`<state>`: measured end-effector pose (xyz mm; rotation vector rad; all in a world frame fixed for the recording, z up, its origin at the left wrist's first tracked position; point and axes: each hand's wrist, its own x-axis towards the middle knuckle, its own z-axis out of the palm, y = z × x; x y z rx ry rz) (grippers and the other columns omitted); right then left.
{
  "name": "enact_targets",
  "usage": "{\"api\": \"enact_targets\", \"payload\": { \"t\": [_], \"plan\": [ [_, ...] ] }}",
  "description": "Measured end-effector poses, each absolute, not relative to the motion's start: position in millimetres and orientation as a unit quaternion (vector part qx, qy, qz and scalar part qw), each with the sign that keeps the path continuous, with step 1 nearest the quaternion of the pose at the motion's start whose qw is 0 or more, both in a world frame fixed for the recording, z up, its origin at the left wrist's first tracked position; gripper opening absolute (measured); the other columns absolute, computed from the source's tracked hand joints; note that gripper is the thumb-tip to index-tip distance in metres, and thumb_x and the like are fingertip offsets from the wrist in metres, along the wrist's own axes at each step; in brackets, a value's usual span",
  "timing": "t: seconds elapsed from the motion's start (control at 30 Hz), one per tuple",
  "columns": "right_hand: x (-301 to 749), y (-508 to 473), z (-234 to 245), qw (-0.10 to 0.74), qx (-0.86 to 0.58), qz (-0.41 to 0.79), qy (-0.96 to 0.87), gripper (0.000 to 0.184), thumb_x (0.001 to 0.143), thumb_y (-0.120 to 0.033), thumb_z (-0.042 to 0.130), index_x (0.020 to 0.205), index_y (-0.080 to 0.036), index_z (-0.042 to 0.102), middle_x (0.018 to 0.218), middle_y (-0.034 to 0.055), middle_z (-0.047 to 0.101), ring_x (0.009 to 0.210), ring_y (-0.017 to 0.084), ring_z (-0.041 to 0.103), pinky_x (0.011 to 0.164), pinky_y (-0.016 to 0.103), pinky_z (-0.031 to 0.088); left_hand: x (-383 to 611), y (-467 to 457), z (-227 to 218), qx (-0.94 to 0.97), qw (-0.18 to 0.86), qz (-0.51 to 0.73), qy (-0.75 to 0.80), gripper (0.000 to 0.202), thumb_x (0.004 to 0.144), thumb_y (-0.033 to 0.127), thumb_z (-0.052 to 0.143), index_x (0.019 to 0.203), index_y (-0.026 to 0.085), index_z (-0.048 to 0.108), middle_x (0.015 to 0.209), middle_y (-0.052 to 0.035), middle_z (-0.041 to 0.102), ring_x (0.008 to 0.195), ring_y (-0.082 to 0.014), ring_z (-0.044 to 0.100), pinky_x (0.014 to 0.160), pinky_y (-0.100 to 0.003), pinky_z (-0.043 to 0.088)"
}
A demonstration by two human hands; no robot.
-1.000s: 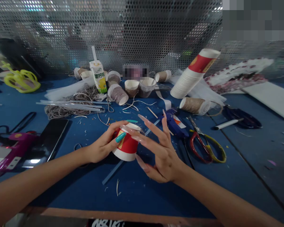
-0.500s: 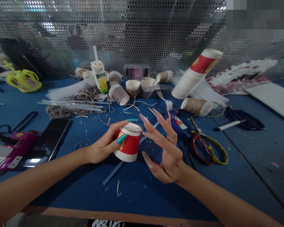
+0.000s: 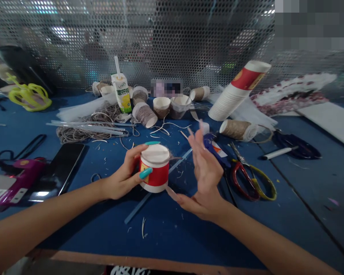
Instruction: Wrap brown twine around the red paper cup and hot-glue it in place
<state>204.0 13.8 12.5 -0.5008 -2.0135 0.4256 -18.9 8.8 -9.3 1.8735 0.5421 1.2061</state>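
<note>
**Two hands at one upturned cup**

Head view. The left hand [image 3: 122,177] holds a red-and-white cup [image 3: 156,170], with thumb and fingers closed round its wall. The cup sits at the centre of the view over the blue table [image 3: 189,236], its white base turned up towards the camera. The right hand [image 3: 206,175] stands just right of the cup. It is wide open and holds nothing, with the palm facing the cup and the fingers pointing up and blurred. Its thumb reaches towards the cup's lower rim; whether it touches cannot be told.

A blue stick [image 3: 140,208] lies on the table under the cup. Right of the right hand are a blue tool [image 3: 215,149] and, beyond it, scissors [image 3: 253,179] with red and yellow handles. A white pen [image 3: 275,152] lies farther right. A phone [image 3: 59,170] lies face up to the left, with a pink tool [image 3: 14,183] beside it.

Towards the back stand a drink carton [image 3: 122,95] with a straw, a heap of twine [image 3: 83,126], several wrapped cups [image 3: 145,114] and a leaning cup stack [image 3: 236,91]. A perforated screen [image 3: 172,38] closes the rear.
</note>
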Motion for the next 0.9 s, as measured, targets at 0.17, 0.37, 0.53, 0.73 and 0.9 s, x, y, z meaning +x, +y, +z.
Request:
{"api": "enact_targets", "payload": {
  "t": [0.17, 0.37, 0.53, 0.73, 0.9],
  "plan": [
    [201.2, 9.1, 8.7, 0.42, -0.264, 0.267, -0.826, 0.084, 0.087, -0.039, 0.061, 0.149, -0.029, 0.005, 0.154, 0.0154, 0.024, 0.142, 0.027, 0.029, 0.114, 0.053, 0.033, -18.4, 7.6, -11.3, 0.744, 0.403, 0.48, 0.23, 0.073, 0.088, 0.023, 0.056, 0.144, 0.038, 0.011, 0.141, -0.0091, 0.04, 0.127, -0.028, 0.046, 0.105, -0.049, 0.04],
    [192.7, 4.9, 16.0, 0.434, -0.273, 0.135, -0.848, 0.069, 0.086, -0.044, 0.06, 0.144, -0.024, 0.028, 0.139, 0.0132, 0.047, 0.134, 0.026, 0.042, 0.111, 0.049, 0.039, -19.1, 2.7, -8.1, 0.726, 0.469, 0.442, 0.241, 0.083, 0.086, 0.029, 0.06, 0.145, 0.041, 0.003, 0.146, -0.0093, 0.032, 0.135, -0.0317, 0.037, 0.108, -0.054, 0.035],
    [195.0, 5.4, 15.0, 0.439, -0.289, 0.119, -0.842, 0.067, 0.084, -0.048, 0.061, 0.14, -0.023, 0.034, 0.132, 0.0134, 0.053, 0.127, 0.029, 0.05, 0.106, 0.052, 0.043, -18.3, 2.9, -8.5, 0.682, 0.524, 0.446, 0.248, 0.087, 0.081, 0.029, 0.068, 0.142, 0.042, 0.008, 0.138, -0.0077, 0.042, 0.127, -0.0298, 0.047, 0.106, -0.051, 0.04],
    [202.7, 9.6, 14.8, 0.478, -0.237, 0.113, -0.838, 0.076, 0.084, -0.033, 0.061, 0.148, -0.027, 0.019, 0.148, 0.0106, 0.04, 0.14, 0.032, 0.033, 0.11, 0.061, 0.033, -15.1, 3.3, -3.2, 0.635, 0.575, 0.455, 0.243, 0.08, 0.08, 0.022, 0.068, 0.138, 0.041, 0.016, 0.132, -0.0053, 0.05, 0.12, -0.0238, 0.055, 0.102, -0.042, 0.045],
    [203.7, -1.0, 22.4, 0.386, -0.209, -0.002, -0.899, 0.089, 0.083, -0.022, 0.057, 0.153, -0.02, 0.003, 0.133, 0.0082, 0.059, 0.146, 0.032, 0.01, 0.112, 0.071, 0.006, -15.9, 2.0, -1.6, 0.621, 0.579, 0.461, 0.259, 0.073, 0.084, 0.026, 0.063, 0.137, 0.039, 0.015, 0.133, -0.0063, 0.05, 0.119, -0.0244, 0.055, 0.101, -0.044, 0.046]
  ]
}}
